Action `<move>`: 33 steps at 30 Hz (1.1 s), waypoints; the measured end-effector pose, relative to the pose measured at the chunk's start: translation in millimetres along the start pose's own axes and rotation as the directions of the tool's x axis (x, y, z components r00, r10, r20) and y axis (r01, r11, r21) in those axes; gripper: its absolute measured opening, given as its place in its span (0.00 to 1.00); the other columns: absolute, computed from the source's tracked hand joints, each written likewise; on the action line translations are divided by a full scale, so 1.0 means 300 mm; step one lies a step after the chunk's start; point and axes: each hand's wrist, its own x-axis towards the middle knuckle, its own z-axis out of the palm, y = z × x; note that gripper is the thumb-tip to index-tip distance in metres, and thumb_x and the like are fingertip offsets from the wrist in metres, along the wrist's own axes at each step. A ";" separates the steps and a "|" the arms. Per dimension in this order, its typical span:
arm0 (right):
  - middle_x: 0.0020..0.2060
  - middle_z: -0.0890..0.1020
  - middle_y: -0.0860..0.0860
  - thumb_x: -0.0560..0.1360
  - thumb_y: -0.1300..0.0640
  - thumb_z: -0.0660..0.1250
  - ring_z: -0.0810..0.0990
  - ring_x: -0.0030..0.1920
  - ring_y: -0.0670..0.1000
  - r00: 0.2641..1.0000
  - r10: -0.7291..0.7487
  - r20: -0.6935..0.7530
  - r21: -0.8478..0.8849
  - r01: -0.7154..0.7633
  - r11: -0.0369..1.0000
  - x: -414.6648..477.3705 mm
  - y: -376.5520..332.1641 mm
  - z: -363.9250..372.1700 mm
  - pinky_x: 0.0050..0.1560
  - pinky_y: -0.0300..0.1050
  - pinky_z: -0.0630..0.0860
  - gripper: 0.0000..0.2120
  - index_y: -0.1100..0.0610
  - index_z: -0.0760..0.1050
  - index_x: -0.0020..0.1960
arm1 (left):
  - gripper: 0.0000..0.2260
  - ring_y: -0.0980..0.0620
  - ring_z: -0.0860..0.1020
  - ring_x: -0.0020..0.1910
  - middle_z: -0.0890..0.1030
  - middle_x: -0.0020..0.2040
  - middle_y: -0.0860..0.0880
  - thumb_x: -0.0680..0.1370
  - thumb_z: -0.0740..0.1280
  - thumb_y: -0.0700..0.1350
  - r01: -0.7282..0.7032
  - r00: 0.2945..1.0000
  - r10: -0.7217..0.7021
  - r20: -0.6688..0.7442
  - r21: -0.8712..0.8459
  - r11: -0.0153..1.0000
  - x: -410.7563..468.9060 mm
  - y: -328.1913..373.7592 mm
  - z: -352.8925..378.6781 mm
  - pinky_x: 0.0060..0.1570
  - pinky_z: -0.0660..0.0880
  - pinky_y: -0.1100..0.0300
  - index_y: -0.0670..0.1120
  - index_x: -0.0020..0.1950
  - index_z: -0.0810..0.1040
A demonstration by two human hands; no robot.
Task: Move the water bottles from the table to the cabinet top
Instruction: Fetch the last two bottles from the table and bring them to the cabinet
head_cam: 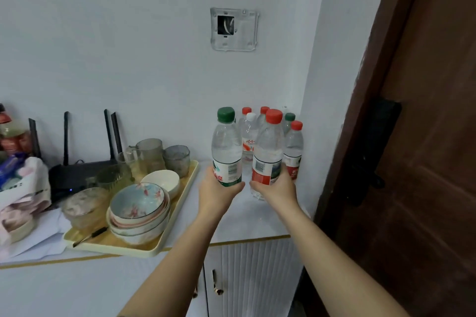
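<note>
Left hand grips a green-capped water bottle, right hand grips a red-capped water bottle, both upright above the cabinet top, near 5 standing bottles

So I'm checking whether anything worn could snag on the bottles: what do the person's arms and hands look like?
Both forearms are bare as far as the picture shows, with no sleeves in view. The left hand and right hand wear no gloves, and no watch, bracelet or ring is visible.
</note>
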 end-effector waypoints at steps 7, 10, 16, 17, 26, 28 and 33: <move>0.56 0.82 0.51 0.63 0.60 0.80 0.81 0.57 0.53 0.993 0.115 -0.009 -0.025 -0.115 0.993 0.119 0.158 0.123 0.51 0.41 0.73 0.31 0.52 0.72 0.63 | 0.26 0.51 0.79 0.49 0.81 0.51 0.52 0.65 0.78 0.45 0.147 0.988 -0.149 0.044 0.044 0.988 0.128 -0.185 0.074 0.42 0.74 0.60 0.48 0.59 0.73; 0.50 0.82 0.49 0.63 0.61 0.80 0.82 0.54 0.53 0.993 0.119 0.002 -0.042 -0.119 0.992 0.151 0.204 0.160 0.48 0.41 0.73 0.27 0.50 0.72 0.57 | 0.25 0.51 0.77 0.48 0.79 0.51 0.52 0.66 0.78 0.44 0.211 0.975 -0.214 0.051 0.055 0.976 0.155 -0.240 0.103 0.44 0.72 0.59 0.48 0.59 0.71; 0.55 0.83 0.50 0.63 0.60 0.80 0.81 0.55 0.51 0.993 0.111 0.035 -0.051 -0.109 0.993 0.218 0.247 0.195 0.52 0.43 0.75 0.31 0.52 0.73 0.64 | 0.22 0.50 0.78 0.47 0.80 0.49 0.51 0.67 0.77 0.45 0.230 0.972 -0.232 0.037 0.058 0.972 0.209 -0.267 0.152 0.42 0.72 0.59 0.48 0.57 0.72; 0.56 0.83 0.51 0.63 0.59 0.80 0.81 0.56 0.51 0.993 0.112 0.042 -0.050 -0.110 0.993 0.231 0.249 0.198 0.53 0.44 0.76 0.32 0.52 0.72 0.64 | 0.23 0.51 0.78 0.47 0.79 0.49 0.52 0.67 0.77 0.45 0.223 0.974 -0.225 0.041 0.052 0.974 0.215 -0.263 0.157 0.42 0.71 0.60 0.48 0.58 0.71; 0.65 0.74 0.56 0.62 0.60 0.82 0.74 0.65 0.55 0.997 -0.064 0.040 -0.195 0.070 0.978 0.275 0.273 0.175 0.63 0.45 0.71 0.39 0.58 0.67 0.69 | 0.15 0.53 0.79 0.40 0.79 0.40 0.54 0.67 0.75 0.37 0.115 0.965 -0.158 0.210 0.204 0.972 0.287 -0.271 0.145 0.33 0.71 0.70 0.49 0.46 0.73; 0.63 0.73 0.56 0.61 0.59 0.82 0.75 0.62 0.55 0.995 -0.097 0.017 -0.225 0.098 0.969 0.281 0.283 0.174 0.61 0.47 0.73 0.37 0.59 0.69 0.66 | 0.16 0.53 0.77 0.42 0.78 0.43 0.54 0.68 0.75 0.37 0.149 0.957 -0.193 0.217 0.200 0.968 0.292 -0.267 0.149 0.40 0.72 0.63 0.51 0.48 0.72; 0.45 0.75 0.53 0.66 0.62 0.79 0.74 0.43 0.50 0.990 -0.137 0.009 -0.270 0.135 0.953 0.308 0.295 0.178 0.42 0.40 0.73 0.24 0.58 0.67 0.53 | 0.28 0.53 0.75 0.50 0.76 0.53 0.53 0.70 0.75 0.40 0.223 0.950 -0.249 0.186 0.152 0.963 0.323 -0.260 0.194 0.47 0.69 0.61 0.46 0.66 0.68</move>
